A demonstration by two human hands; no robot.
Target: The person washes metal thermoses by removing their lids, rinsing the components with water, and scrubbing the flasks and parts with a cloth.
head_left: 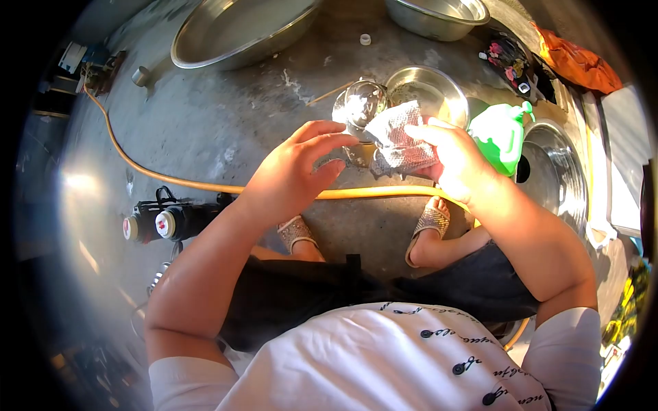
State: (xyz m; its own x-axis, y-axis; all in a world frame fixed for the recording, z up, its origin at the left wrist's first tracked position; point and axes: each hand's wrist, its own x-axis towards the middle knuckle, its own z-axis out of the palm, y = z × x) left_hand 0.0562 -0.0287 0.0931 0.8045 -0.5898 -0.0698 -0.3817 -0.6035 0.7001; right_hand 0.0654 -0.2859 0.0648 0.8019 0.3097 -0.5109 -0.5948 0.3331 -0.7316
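Observation:
My right hand [456, 154] grips a folded silvery-grey scrubbing cloth [397, 137] with a mesh-like texture, thumb on top. To its left, my left hand [301, 161] is held in the air with its fingers curved and apart from the thumb, nothing between them. Behind the cloth on the floor stands a shiny metal bowl [449, 89]. A smaller round, glossy vessel [356, 103], bright with glare, sits beside that bowl, and the cloth overlaps part of both. Close to my right wrist is a green plastic jug [499, 137].
A yellow-orange hose [205, 185] crosses the concrete floor [205, 123] below my hands. Large metal basins [205, 61] [445, 31] stand at the back. At right is another metal basin [572, 164], with an orange cloth [572, 58] behind. Two dark flasks [185, 222] lie at left.

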